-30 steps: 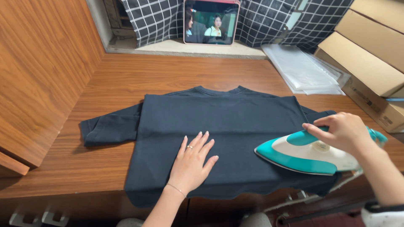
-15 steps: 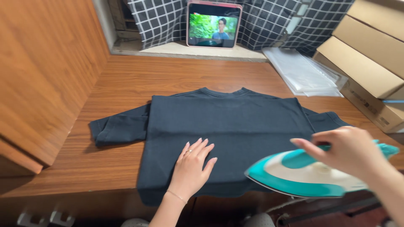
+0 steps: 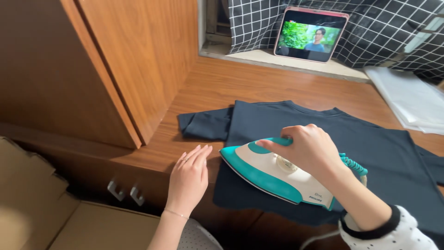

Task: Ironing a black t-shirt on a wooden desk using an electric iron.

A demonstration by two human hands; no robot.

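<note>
A dark navy t-shirt (image 3: pixel 370 143) lies flat on the wooden table (image 3: pixel 231 85), its left sleeve (image 3: pixel 206 124) folded out toward the cabinet. My right hand (image 3: pixel 307 148) grips the handle of a teal and white clothes iron (image 3: pixel 273 173), which sits over the shirt's lower left part, nose pointing left. My left hand (image 3: pixel 188 178) rests flat with fingers together on the table's front edge, just left of the shirt's hem and the iron's nose.
A wooden cabinet (image 3: pixel 106 60) stands along the left. A tablet (image 3: pixel 310 34) showing video leans against checked fabric (image 3: pixel 388 25) at the back. Clear plastic sheets (image 3: pixel 411 99) lie at the right. Cardboard boxes (image 3: pixel 55 208) sit below the table at lower left.
The view swung left. My right hand carried the iron leftward across the shirt to its lower left part. My left hand slid off the shirt onto the table edge.
</note>
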